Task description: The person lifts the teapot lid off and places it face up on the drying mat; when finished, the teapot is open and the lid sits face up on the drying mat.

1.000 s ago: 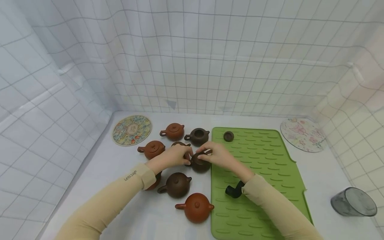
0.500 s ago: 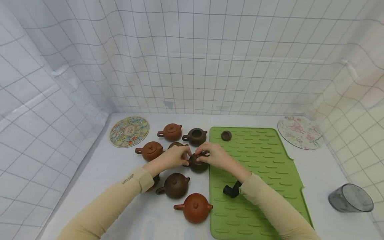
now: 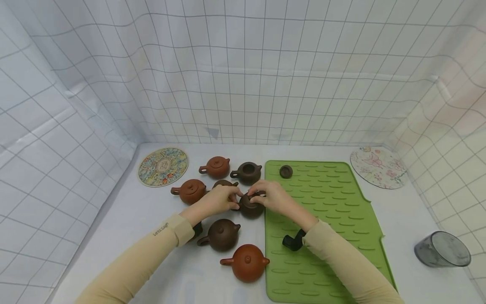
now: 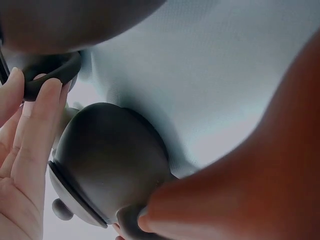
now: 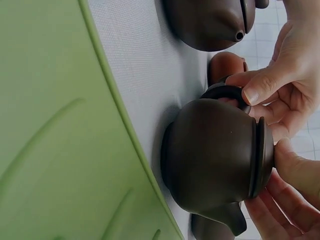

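2 forearms point(image 3: 139, 254) slant inward, left grip point(image 3: 217, 199) and right grip point(image 3: 278, 198) pinching.

grey cup point(image 3: 442, 250) right of green mat point(image 3: 330, 211) | patterned disc point(image 3: 163, 167) back left

Cloth-walled tabletop booth, building type unclear.
Green mat point(image 3: 338, 198) on white table point(image 3: 110, 223); grid-lined cloth point(image 3: 243, 97) behind and either side of mat, teapots point(image 3: 248, 268) left.
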